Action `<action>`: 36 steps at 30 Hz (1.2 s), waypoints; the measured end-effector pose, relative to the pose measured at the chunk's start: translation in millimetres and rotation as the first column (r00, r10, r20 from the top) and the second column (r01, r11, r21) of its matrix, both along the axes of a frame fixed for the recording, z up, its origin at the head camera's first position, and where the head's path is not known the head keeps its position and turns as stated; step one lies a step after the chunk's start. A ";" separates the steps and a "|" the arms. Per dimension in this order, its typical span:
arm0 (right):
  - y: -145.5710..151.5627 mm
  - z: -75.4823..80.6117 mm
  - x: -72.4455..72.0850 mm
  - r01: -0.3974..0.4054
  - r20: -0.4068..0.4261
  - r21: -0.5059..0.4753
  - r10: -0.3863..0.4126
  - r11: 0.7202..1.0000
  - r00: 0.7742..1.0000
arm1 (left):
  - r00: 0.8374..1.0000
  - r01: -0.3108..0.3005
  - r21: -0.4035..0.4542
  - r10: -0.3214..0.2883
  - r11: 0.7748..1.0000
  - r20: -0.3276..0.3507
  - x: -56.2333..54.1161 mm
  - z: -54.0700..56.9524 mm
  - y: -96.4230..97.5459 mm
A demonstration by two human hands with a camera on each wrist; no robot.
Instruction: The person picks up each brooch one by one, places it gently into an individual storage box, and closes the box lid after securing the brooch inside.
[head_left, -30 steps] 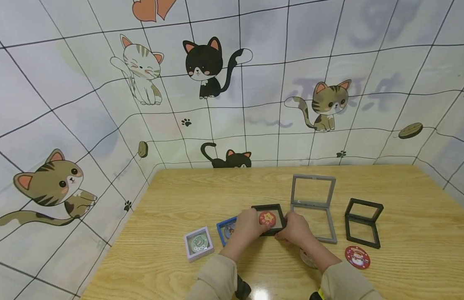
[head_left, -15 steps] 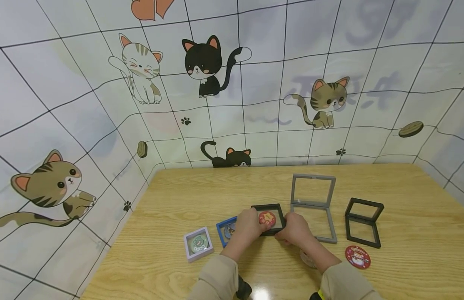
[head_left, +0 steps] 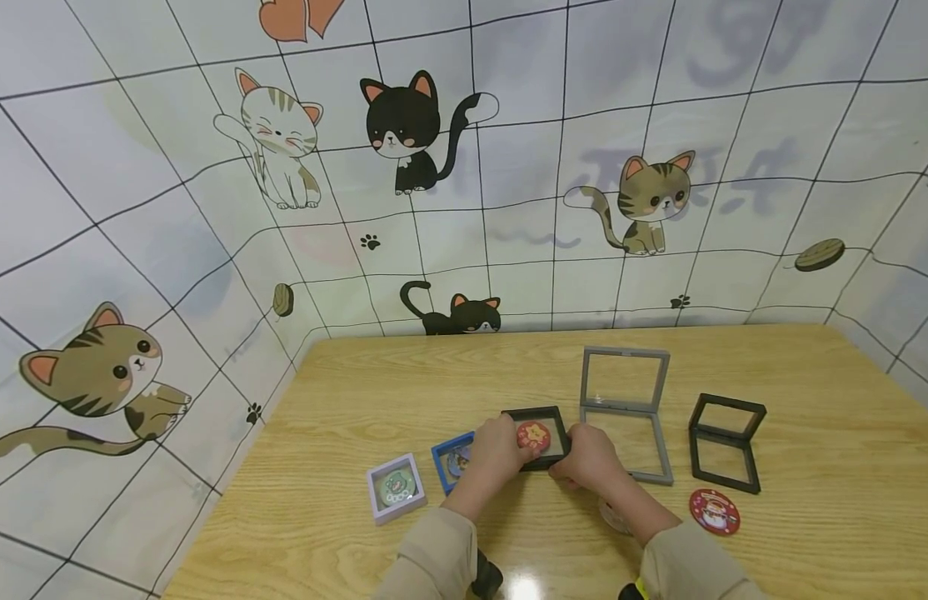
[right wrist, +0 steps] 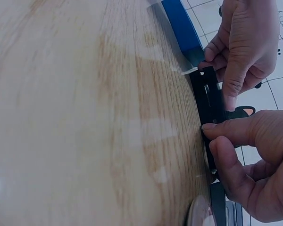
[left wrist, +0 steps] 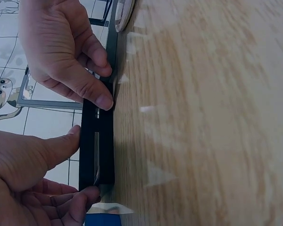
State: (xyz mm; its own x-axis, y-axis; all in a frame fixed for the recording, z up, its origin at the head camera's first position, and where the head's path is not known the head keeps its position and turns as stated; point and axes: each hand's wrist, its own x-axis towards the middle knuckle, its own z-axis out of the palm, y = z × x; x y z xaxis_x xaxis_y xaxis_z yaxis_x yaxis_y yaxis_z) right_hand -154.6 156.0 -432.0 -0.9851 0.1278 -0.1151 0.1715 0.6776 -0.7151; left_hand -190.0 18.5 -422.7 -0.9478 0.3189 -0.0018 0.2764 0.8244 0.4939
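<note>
A black display frame (head_left: 542,412) lies on the table between the two hands, with a red round badge (head_left: 534,436) bearing a yellow star design inside it. My left hand (head_left: 496,454) grips the frame's left end, thumb on its near side. In the left wrist view, the left fingers (left wrist: 80,202) curl around that end. At the other end my right hand (head_left: 593,458) pinches the frame's near right corner between thumb and fingers, seen closely in the right wrist view, where the thumb and index finger (right wrist: 226,162) press on its black edge (right wrist: 208,96).
A blue frame (head_left: 441,467) is partly behind the left hand; a lilac frame (head_left: 421,500) with a green badge lies left. An open grey frame (head_left: 662,450) and an open black frame (head_left: 752,475) stand right. A red badge (head_left: 715,512) lies near them; another (head_left: 612,517) sits under the right forearm.
The head view has shifted slightly. Both hands keep their grip on the black frame, with no other clear movement.
</note>
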 end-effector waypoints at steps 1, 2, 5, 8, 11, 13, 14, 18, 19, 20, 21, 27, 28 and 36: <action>-0.2 0.1 -0.1 0.000 0.000 0.000 0.000 1.000 1.000 | 1.000 0.000 -0.005 0.000 1.000 -0.003 -0.2 -0.3 0.0; -0.3 0.0 -0.3 0.000 0.001 0.000 0.000 1.000 1.000 | 1.000 0.000 -0.006 0.000 1.000 -0.004 -0.4 -0.2 0.1; -0.2 -0.1 -0.2 0.003 -0.001 -0.004 -0.003 1.000 1.000 | 1.000 0.009 -0.033 -0.010 0.999 -0.010 -1.1 -0.5 0.6; 0.3 -0.4 0.2 0.005 0.000 -0.006 -0.005 1.000 1.000 | 1.000 0.019 -0.059 -0.020 0.998 -0.007 -1.3 -0.3 1.5; 0.6 0.2 0.7 0.007 0.002 -0.010 -0.007 1.000 1.000 | 1.000 0.021 -0.071 -0.021 0.997 -0.004 -0.9 0.8 2.1; 0.6 0.7 0.8 0.005 0.004 -0.012 -0.005 1.000 1.000 | 1.000 0.019 -0.075 -0.020 0.997 -0.006 -0.7 1.7 2.3; 0.6 1.0 0.8 0.005 0.004 -0.011 -0.005 1.000 1.000 | 1.000 0.018 -0.074 -0.019 0.997 -0.006 -0.5 2.2 2.5; 0.5 1.2 0.3 0.003 0.001 -0.011 -0.003 1.000 1.000 | 1.000 0.018 -0.090 -0.019 0.996 -0.016 -0.3 3.2 3.0; 0.5 1.2 0.1 0.003 0.000 -0.010 -0.003 1.000 1.000 | 1.000 0.017 -0.094 -0.019 0.995 -0.018 -0.4 3.0 3.1; 0.5 1.2 -0.1 0.002 0.000 -0.009 -0.002 1.000 1.000 | 1.000 0.018 -0.098 -0.020 0.995 -0.021 -0.7 2.7 3.2; 0.6 1.3 -0.2 0.002 0.000 -0.011 -0.002 1.000 1.000 | 1.000 0.018 -0.101 -0.020 0.995 -0.023 -0.8 2.9 3.4; 2.1 3.1 1.0 -0.007 -0.003 0.021 0.007 1.000 1.000 | 0.998 0.038 -0.134 -0.045 0.990 -0.048 0.3 5.2 4.8; 2.5 3.1 1.3 -0.010 -0.005 0.028 0.010 1.000 1.000 | 0.997 0.042 -0.147 -0.051 0.988 -0.053 0.5 5.5 5.0; 5.1 10.3 3.5 -0.049 -0.038 0.072 0.051 0.996 0.998 | 0.997 -0.018 -0.307 -0.004 0.952 -0.071 -0.9 10.3 7.3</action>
